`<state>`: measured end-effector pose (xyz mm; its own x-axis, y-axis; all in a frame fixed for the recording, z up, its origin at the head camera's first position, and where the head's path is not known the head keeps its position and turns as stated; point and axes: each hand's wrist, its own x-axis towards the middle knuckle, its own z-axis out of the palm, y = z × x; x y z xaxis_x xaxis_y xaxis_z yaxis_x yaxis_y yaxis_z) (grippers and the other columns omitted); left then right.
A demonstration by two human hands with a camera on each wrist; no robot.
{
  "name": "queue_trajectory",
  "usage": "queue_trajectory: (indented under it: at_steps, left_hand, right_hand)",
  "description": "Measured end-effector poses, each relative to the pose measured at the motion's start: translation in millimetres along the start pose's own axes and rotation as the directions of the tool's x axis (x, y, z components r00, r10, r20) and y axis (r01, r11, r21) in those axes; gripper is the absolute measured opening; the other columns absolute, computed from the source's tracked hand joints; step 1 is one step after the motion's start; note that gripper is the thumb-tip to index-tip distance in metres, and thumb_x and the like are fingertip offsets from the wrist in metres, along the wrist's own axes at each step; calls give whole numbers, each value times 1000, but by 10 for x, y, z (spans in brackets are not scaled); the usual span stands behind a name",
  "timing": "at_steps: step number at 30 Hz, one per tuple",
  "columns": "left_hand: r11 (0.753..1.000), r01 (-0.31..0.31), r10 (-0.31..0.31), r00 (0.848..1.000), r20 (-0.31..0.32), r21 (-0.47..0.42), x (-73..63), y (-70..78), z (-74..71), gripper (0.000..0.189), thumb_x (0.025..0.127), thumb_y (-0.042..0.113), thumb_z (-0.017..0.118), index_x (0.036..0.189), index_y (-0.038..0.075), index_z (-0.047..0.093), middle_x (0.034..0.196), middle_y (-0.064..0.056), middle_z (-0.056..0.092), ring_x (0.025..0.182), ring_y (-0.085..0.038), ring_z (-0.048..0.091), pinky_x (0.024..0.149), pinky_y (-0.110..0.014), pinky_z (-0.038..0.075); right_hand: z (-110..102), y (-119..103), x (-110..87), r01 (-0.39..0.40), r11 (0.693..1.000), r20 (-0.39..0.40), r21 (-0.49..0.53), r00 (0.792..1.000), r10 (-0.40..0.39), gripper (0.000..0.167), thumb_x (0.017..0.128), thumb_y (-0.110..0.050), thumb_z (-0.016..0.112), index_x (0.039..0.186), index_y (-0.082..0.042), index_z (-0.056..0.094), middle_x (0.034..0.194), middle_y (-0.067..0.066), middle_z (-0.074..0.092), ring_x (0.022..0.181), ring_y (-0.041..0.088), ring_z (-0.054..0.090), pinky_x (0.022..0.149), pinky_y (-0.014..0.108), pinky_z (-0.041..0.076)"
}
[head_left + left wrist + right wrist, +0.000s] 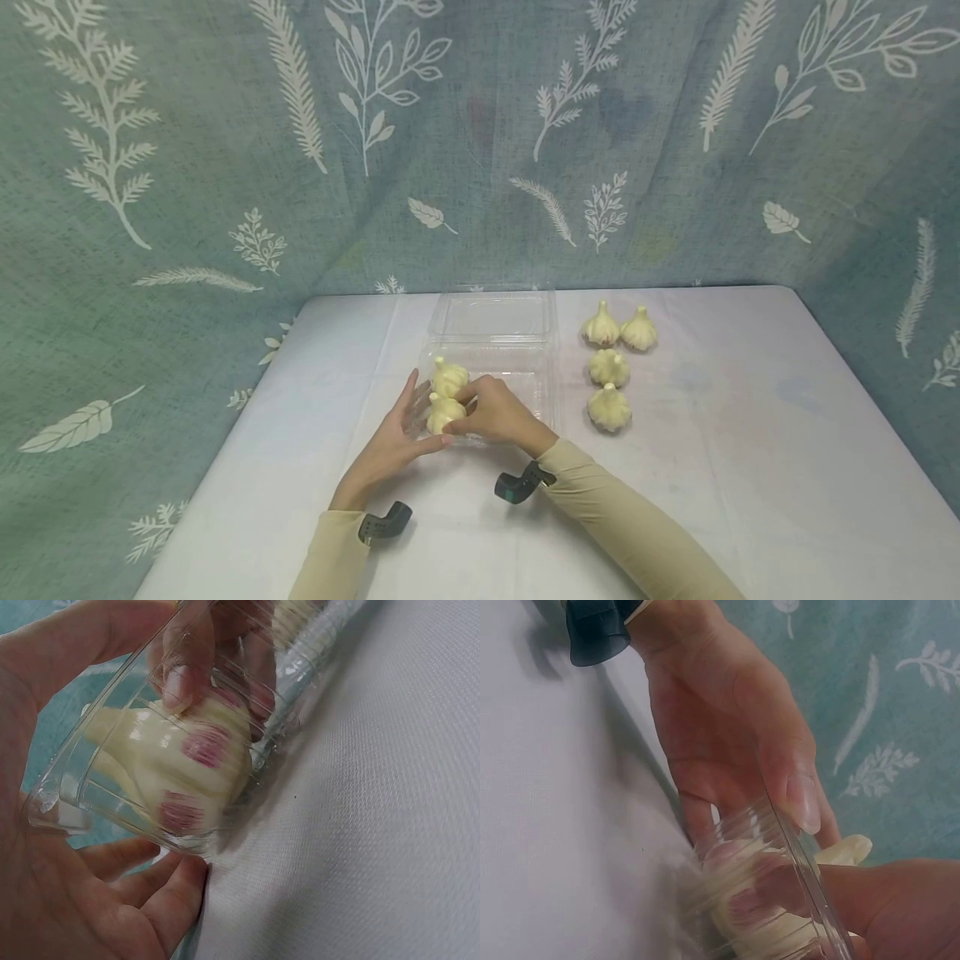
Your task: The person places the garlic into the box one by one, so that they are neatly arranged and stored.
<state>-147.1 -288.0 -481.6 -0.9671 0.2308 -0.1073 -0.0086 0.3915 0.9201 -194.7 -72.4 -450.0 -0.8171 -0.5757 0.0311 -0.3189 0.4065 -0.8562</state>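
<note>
In the head view my left hand (393, 446) reaches around the near left corner of a clear plastic clamshell box (536, 396). Its fingers lie fairly straight along the outside, the thumb across the front rim. My right hand (495, 412) reaches inside and pinches a garlic bulb (444, 414) with thumb and fingers at that corner. Just behind it, another garlic bulb (450, 377) sits in the box. Through the clear wall, the left wrist view shows reddish-purple streaks on the held garlic bulb (180, 761), with the right thumb on it.
The box's lid (495, 317) lies folded back on the white tabletop (720, 467). To the right of the box stand several more garlic bulbs (609, 408) in a loose column, two of them side by side at the back. A leaf-patterned cloth (480, 208) hangs behind the table.
</note>
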Motion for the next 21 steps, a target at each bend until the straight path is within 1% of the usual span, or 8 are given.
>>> queue_trajectory:
  at_steps: [5, 7, 9, 10, 13, 17, 19, 21]
  left_hand:
    - [999, -21, 21, 1000, 7, -26, 2, 0, -10, 123, 87, 30, 84, 167, 27, -9, 176, -13, 9, 161, -41, 17, 130, -54, 27]
    - [999, -26, 26, 1000, 12, -38, 5, 4, -13, 123, 87, 29, 84, 167, 26, -10, 176, -13, 9, 161, -40, 17, 131, -54, 26]
    - [999, -27, 27, 1000, 13, -40, 10, 8, -13, 123, 87, 29, 84, 167, 26, -10, 176, -12, 9, 161, -40, 17, 131, -53, 26]
    - [999, -27, 27, 1000, 13, -43, 12, 9, -14, 123, 87, 28, 84, 167, 26, -10, 176, -12, 9, 161, -40, 16, 131, -53, 26]
    - [998, -28, 28, 1000, 14, -58, 15, -1, -13, 123, 87, 26, 84, 167, 26, -9, 176, -13, 9, 161, -41, 17, 130, -52, 27]
    - [998, -22, 22, 1000, 12, -53, 12, -13, -2, 123, 87, 26, 85, 167, 27, -9, 176, -14, 9, 160, -43, 18, 130, -52, 27]
    - [999, -14, 15, 1000, 8, -46, 10, -8, 3, 124, 86, 27, 85, 167, 28, -9, 176, -14, 9, 160, -43, 19, 130, -53, 27]
    - [999, -9, 10, 1000, 5, -40, 7, 3, 5, 124, 86, 28, 85, 167, 27, -9, 176, -14, 9, 160, -42, 18, 130, -54, 27]
  right_hand:
    - [3, 13, 7, 16, 1000, 0, -2, 1000, -16, 31, 79, -16, 90, 104, 0, 78, 91, 9, 78, 63, 4, 61, 53, 13, 49]
    - [-10, 21, 4, 19, 1000, 0, -5, 1000, -19, 29, 79, -18, 90, 101, -3, 79, 89, 7, 77, 63, 3, 61, 52, 13, 50]
    - [-40, 21, -4, 23, 1000, -1, -8, 1000, -23, 28, 79, -20, 90, 99, -3, 79, 90, 7, 78, 66, 4, 64, 54, 15, 52]
    - [-58, 19, -14, 21, 1000, -3, -8, 1000, -21, 28, 79, -21, 90, 99, -4, 79, 92, 8, 78, 68, 5, 66, 55, 16, 54]
    - [-134, 1, -49, 6, 1000, -23, -13, 1000, -7, 34, 79, -22, 90, 104, -2, 78, 105, 12, 79, 79, 12, 74, 63, 20, 60]
    - [-285, -62, -116, -13, 1000, -61, -14, 998, 12, 44, 82, -22, 88, 116, 3, 75, 118, 18, 76, 94, 25, 76, 72, 27, 65]
    - [-380, -105, -154, -4, 1000, -80, -5, 997, 4, 44, 84, -21, 86, 119, 3, 74, 120, 19, 75, 98, 28, 76, 75, 29, 66]
    - [-484, -148, -200, 13, 1000, -104, 10, 995, -11, 42, 86, -20, 83, 120, 2, 74, 120, 18, 75, 99, 28, 76, 77, 30, 66]
